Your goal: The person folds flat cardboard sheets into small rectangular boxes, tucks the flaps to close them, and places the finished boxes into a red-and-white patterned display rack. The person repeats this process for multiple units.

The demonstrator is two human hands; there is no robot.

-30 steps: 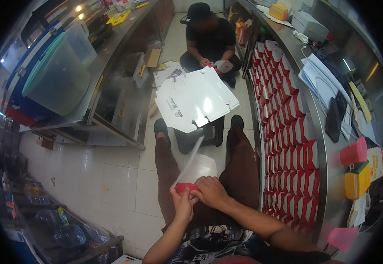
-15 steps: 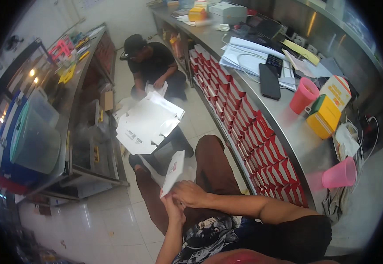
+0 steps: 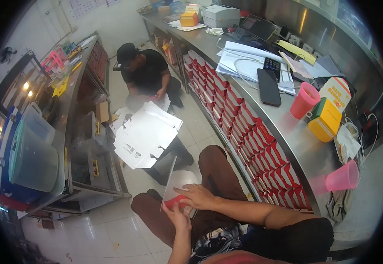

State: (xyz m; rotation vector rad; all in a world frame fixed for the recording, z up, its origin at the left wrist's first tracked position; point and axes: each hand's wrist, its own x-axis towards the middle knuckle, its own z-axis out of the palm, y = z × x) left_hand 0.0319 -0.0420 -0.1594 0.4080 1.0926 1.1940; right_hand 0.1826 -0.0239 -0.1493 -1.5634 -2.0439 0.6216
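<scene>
Above my lap is a partly folded cardboard box (image 3: 181, 179), white on its broad panels with a red flap at the near end. My left hand (image 3: 179, 218) grips its near edge from below, thumb at the red flap. On the right side, my right hand (image 3: 199, 196) has its fingers bent over the panel and pressing by the red part; some fingertips are hidden. Just beyond lies a stack of flat white cardboard box blanks (image 3: 149, 132) on a dark stool (image 3: 173, 157).
A co-worker (image 3: 145, 75) sits on the floor beyond the stack, hands on a white sheet. Rows of red-and-white folded boxes (image 3: 244, 132) fill the shelf under the right steel counter (image 3: 288, 132), which holds a phone (image 3: 269, 87) and pink cups (image 3: 342, 176). A steel table (image 3: 70, 136) stands left.
The box has turned in my hands, now showing its inner white side and more red flap. My right hand has moved from its near end onto the panel, fingers more spread. The view has shifted slightly.
</scene>
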